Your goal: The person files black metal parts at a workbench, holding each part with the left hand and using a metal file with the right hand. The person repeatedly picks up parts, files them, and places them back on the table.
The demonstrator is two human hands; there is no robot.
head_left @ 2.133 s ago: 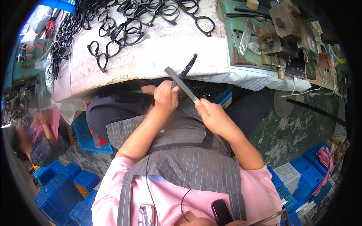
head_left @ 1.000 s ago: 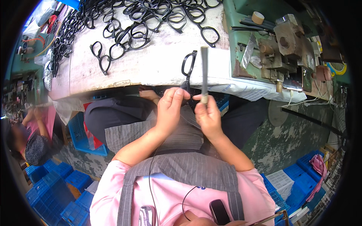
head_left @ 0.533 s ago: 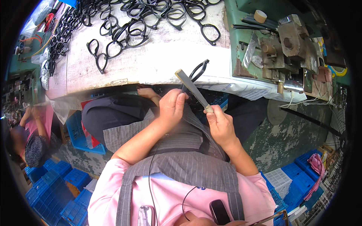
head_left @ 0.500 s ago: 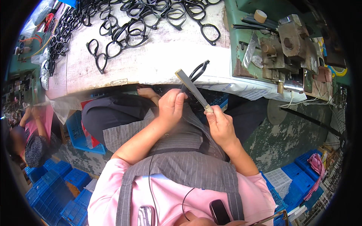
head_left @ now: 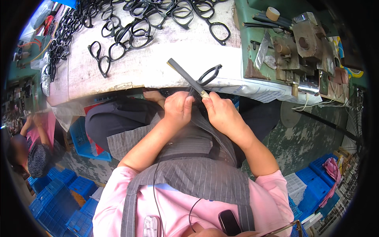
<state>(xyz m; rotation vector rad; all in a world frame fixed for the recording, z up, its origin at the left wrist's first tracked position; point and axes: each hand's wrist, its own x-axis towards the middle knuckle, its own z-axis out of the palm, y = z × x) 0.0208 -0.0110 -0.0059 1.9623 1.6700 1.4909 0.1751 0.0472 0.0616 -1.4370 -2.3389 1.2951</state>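
Over my lap, just in front of the table edge, my left hand [head_left: 177,107] is closed on a black eyeglass frame [head_left: 209,75], one rim of which sticks out to the right. My right hand [head_left: 223,112] grips the pale handle end of a flat grey file [head_left: 183,73]. The file slants up to the left and crosses over the frame near my left fingers; whether the two touch, I cannot tell. The part of the frame inside my left fist is hidden.
Many black eyeglass frames [head_left: 141,29] lie spread on the pale table [head_left: 85,67]. A metal clamp-like fixture [head_left: 304,47] and a tape roll [head_left: 272,14] sit on the green bench at right. Blue crates [head_left: 51,201] stand at lower left, where another person [head_left: 39,146] sits.
My right hand has moved left and up toward my left hand, sliding the file up to the left across the frame. My left hand has hardly moved.
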